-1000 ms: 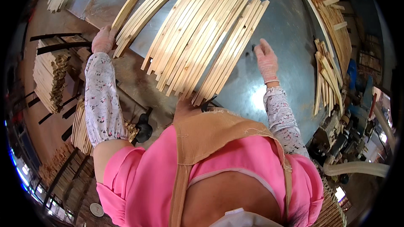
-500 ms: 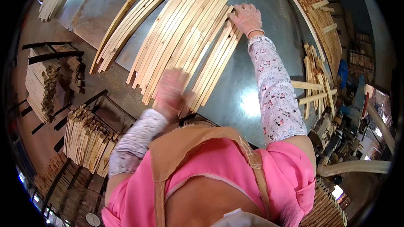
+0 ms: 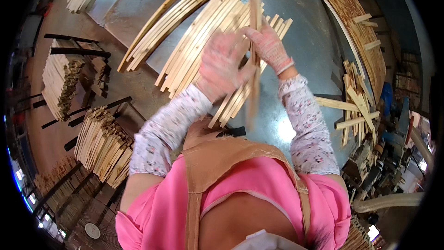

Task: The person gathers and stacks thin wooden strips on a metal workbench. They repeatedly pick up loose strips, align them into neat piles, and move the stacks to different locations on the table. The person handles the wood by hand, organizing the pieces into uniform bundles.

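A blurred wooden strip (image 3: 255,7) stands out over the table, running from the top of the view down toward my apron. My right hand (image 3: 268,48), in a pinkish knit glove, is closed around it near its middle. My left hand (image 3: 222,67), gloved alike and smeared by motion, is just left of the strip; its fingers look spread, with the thumb near the wood. Beneath both hands lies a row of pale wooden strips (image 3: 199,41) side by side, partly hidden by my hands. A smaller group of strips (image 3: 231,106) shows below my left hand.
Metal table (image 3: 305,32) under the strips. To the left lie more long strips (image 3: 171,23); racks hold stacked wood (image 3: 104,143) beyond the table edge. On the right are a loose pile of short pieces (image 3: 358,102), a curved plywood edge (image 3: 360,41) and machinery with a hose (image 3: 393,201).
My right hand has drawn back from the far end of the strips and now holds one strip raised. My left hand has moved up and right, close to it. The view has shifted slightly.
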Available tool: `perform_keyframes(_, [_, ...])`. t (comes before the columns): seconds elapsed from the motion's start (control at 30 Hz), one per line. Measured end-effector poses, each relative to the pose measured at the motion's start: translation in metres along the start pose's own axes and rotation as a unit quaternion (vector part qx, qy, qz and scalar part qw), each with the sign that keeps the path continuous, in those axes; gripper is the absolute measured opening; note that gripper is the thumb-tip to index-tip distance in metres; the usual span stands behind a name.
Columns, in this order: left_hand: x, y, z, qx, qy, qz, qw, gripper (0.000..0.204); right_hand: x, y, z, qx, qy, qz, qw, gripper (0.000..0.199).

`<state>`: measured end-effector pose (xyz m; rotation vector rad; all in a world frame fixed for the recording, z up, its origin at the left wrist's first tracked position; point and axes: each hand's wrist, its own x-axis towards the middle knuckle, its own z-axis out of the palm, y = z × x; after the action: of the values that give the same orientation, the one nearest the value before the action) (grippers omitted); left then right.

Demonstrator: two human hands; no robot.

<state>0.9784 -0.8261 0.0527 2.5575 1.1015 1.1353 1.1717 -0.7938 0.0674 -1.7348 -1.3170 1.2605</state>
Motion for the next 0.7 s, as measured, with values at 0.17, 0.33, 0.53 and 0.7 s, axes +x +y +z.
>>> perform_keyframes(0.17, [0.069, -0.085, -0.065, 0.148, -0.437, 0.038, 0.886, 0.040, -0.004, -0.055, 0.027, -0.436, -0.159, -0.177, 0.868, 0.054])
perform_keyframes(0.33, [-0.011, -0.255, -0.098, 0.233, -0.156, -0.317, 0.906, 0.039, -0.032, 0.027, 0.001, -0.185, 0.185, -0.199, 0.944, 0.060])
perform_keyframes(0.53, [-0.100, -0.393, -0.107, 0.193, -0.242, -0.420, 0.853, 0.063, -0.080, 0.229, 0.006, -0.262, 0.179, 0.100, 0.943, 0.073])
perform_keyframes(0.7, [-0.165, -0.404, -0.104, 0.057, -0.223, -0.426, 0.875, 0.057, -0.072, 0.168, 0.044, -0.105, 0.123, 0.247, 0.955, 0.088])
